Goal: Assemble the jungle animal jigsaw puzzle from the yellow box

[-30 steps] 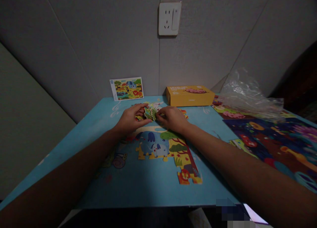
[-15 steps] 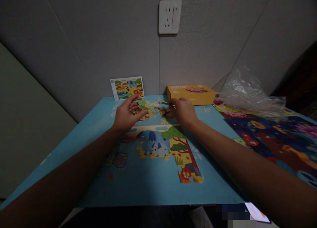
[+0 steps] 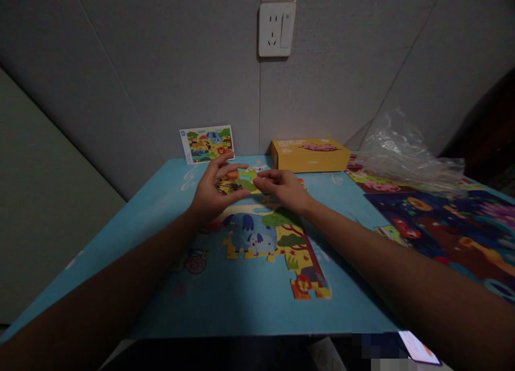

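My right hand [image 3: 284, 187] pinches a green and yellow puzzle piece [image 3: 246, 176] between thumb and fingertips, above the loose pieces. Around the left of that piece, my left hand [image 3: 214, 188] curves with thumb and fingers spread; whether it touches the piece I cannot tell. Loose puzzle pieces [image 3: 227, 184] lie partly hidden behind the left fingers. Nearer to me is the partly joined puzzle [image 3: 253, 234], with blue elephants, a green tree and a lion at its lower right corner. My left forearm covers part of its left side.
A picture card [image 3: 208, 144] leans against the wall behind my left hand. The yellow box [image 3: 311, 157] stands at the back right, beside a crumpled clear plastic bag [image 3: 406, 151]. A dark blue puzzle [image 3: 446, 231] covers the right of the light blue table [image 3: 241, 312].
My right hand has moved left and slightly toward me with the green piece, close to my left hand. My left hand has shifted slightly right, its fingers still apart.
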Motion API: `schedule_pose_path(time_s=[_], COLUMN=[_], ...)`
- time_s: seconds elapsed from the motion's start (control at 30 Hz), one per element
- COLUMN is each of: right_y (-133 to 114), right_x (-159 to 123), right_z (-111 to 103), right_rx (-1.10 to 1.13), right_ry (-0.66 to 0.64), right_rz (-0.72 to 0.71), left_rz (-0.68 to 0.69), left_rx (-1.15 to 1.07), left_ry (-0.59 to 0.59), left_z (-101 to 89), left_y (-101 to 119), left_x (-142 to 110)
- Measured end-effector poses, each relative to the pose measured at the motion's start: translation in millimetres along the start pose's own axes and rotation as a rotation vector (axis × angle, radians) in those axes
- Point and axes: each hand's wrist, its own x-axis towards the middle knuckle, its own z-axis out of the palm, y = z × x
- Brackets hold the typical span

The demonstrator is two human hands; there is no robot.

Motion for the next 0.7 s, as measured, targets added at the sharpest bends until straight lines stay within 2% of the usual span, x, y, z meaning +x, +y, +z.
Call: schedule_pose_path(time_s=[0.1,0.2,0.3,0.37,0.5,0.6,0.7], right_y=[2,11,23,30,35,33,30], right_x=[0,5,13,15,14,11,9], right_z=[7,5,-5,-14,-25,-24,-20], right_rx=[0.298,0.286,0.079,-0.161,-0.644,-0.770,-0.793], right_ry=[-0.030,0.086,0.221,0.285,0.275,0.296,0.289], right_rz=[0.050,0.067,0.116,0.143,0.151,0.123,0.098], left_rz=[0.021,0.034,0.018,-0.024,-0.186,-0.302,-0.346], left_rx=[0.091,0.176,0.227,0.308,0.502,0.583,0.623], left_ry=[-0.063,-0.059,-0.026,0.019,0.048,0.004,-0.028], left_z=[-1.1,-3.1,-4.3,-5.1,-6.6,-6.9,-6.9], left_y=[2,-3,-12,-18,-28,-35,-42], left_x=[-2,0,2,4,6,6,6])
